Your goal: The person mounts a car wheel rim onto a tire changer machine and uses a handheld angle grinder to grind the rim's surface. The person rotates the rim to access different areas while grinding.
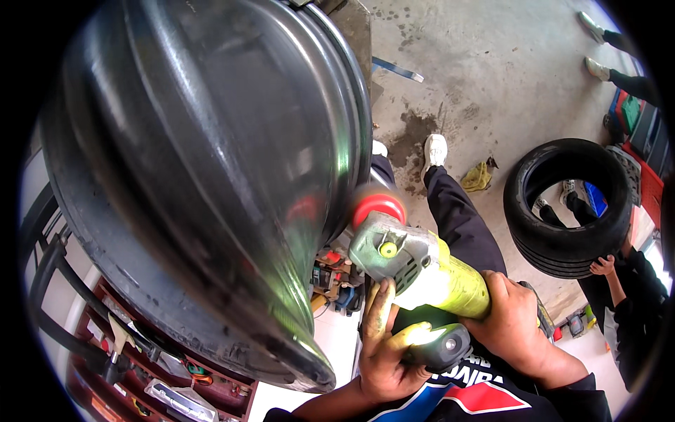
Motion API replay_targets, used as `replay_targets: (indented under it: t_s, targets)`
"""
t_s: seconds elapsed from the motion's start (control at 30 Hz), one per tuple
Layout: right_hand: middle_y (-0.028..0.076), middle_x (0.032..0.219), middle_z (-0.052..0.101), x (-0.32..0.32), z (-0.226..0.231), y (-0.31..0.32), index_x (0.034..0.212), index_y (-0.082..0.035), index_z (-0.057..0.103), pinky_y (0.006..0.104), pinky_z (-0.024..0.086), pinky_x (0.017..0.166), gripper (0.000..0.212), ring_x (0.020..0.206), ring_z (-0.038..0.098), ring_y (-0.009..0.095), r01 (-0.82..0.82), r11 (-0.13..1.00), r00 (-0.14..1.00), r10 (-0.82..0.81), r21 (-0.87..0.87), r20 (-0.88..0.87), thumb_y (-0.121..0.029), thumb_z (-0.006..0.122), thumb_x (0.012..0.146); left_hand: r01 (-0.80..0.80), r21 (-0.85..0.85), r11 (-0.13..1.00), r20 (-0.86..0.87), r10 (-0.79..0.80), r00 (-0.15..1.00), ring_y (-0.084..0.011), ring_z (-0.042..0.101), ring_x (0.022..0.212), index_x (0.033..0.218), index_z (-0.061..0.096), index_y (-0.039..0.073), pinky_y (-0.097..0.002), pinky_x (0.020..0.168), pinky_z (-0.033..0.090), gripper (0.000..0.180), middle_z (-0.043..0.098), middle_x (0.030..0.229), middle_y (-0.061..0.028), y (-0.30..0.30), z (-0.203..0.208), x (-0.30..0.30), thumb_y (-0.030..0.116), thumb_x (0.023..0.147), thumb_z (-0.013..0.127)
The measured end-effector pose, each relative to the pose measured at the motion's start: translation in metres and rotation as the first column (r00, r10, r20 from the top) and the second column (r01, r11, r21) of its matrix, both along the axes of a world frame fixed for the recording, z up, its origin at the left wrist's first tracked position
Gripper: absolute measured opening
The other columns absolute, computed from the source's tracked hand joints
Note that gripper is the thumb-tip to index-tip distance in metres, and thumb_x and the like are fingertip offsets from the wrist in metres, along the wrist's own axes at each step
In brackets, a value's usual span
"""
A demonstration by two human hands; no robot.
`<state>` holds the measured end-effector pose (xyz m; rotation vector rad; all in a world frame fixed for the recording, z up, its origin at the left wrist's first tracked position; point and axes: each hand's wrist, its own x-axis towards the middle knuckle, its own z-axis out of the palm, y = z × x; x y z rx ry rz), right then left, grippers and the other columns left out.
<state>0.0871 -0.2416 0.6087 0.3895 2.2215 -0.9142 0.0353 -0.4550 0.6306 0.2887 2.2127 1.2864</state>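
Note:
Yellow-green and grey, a worn power grinder [450,278] lies across the view in front of my body. My right hand [513,320] is wrapped round its yellow-green body. My left hand [390,352] closes round what looks like its side handle [448,346], black with a round end, while its raised fingers touch the grinder's grey head. The red round head attachment [380,207] is blurred, as if spinning. It sits close to the edge of a big, glossy black tyre [232,126] on my left; whether they touch I cannot tell.
Below the tyre stands a dark red compartment tray [228,397] with tools. Black curved bars [53,281] rise at the left. On the right a person's hand [602,266] holds another tyre [520,218]. A yellow cloth [478,176] lies on the concrete floor [485,63]; another person's feet show beyond.

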Motion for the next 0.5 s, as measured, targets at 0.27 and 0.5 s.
replay_targets:
  t_s: [0.27,0.5]
  targets:
    - [0.014,0.093,0.068,0.0,-0.004,0.009,0.115,-0.003,0.059,0.0439,0.056,0.07,0.067,0.082,0.07,0.037,0.073,0.995,0.996,-0.07,0.067,-0.051,-0.02,0.092,0.059,0.068,0.099,0.993,-0.007,-0.067,0.998,-0.0575,0.034,0.146,0.116,0.065,0.0,-0.0575,0.12,0.031,0.045,0.052,0.144,-0.0358,0.008,-0.017,-0.017,0.037,0.094,0.076]
    - [0.014,0.095,0.069,0.02,0.005,0.006,0.116,-0.004,0.059,0.0433,0.057,0.073,0.067,0.085,0.07,0.036,0.028,1.0,0.999,-0.027,-0.002,0.017,-0.019,0.091,0.059,-0.194,0.294,0.936,0.35,0.083,0.933,-0.0547,0.022,0.153,0.118,0.062,-0.007,-0.0592,0.122,0.023,0.05,0.022,0.16,-0.0432,-0.005,0.007,0.007,0.037,0.096,0.074]
